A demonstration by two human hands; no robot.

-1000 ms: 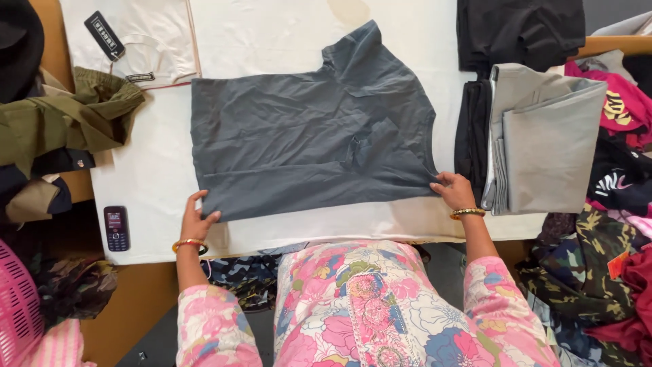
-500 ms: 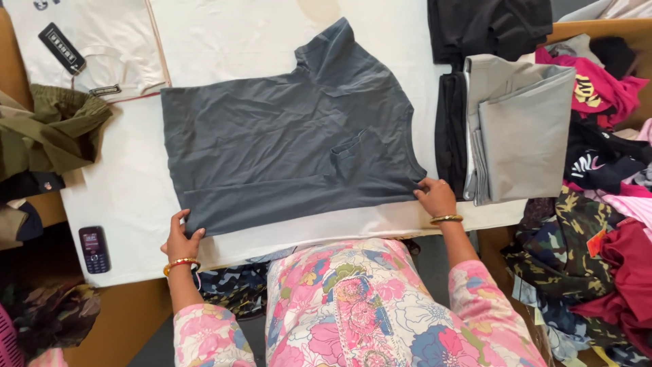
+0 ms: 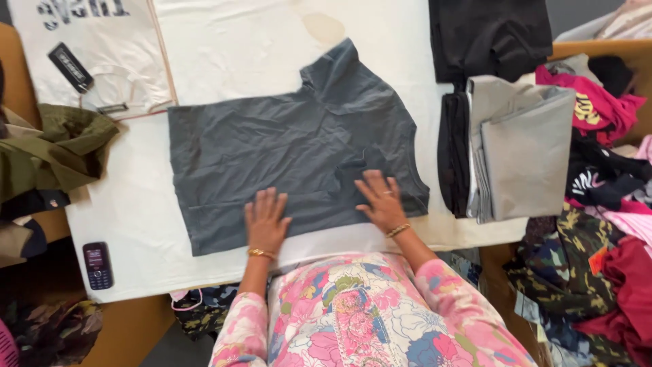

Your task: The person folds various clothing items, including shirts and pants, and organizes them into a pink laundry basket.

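A dark grey t-shirt [image 3: 285, 143] lies spread flat on a white-covered table [image 3: 129, 217], its collar pointing to the far right. My left hand [image 3: 265, 221] rests flat on the shirt's near edge, fingers spread. My right hand [image 3: 380, 200] presses flat on the shirt a little to the right, near a small crease. Both wrists wear gold bangles. Neither hand grips anything.
A folded grey garment [image 3: 523, 153] and black clothes [image 3: 489, 34] lie to the right. Coloured clothes [image 3: 604, 204] pile at the far right. A white printed shirt [image 3: 95, 54] and an olive garment [image 3: 54, 149] lie left. A small phone [image 3: 97, 265] sits near the table's front-left corner.
Both hands have moved inward from the shirt's near corners to its middle and now lie flat on the cloth. The camera view has shifted.
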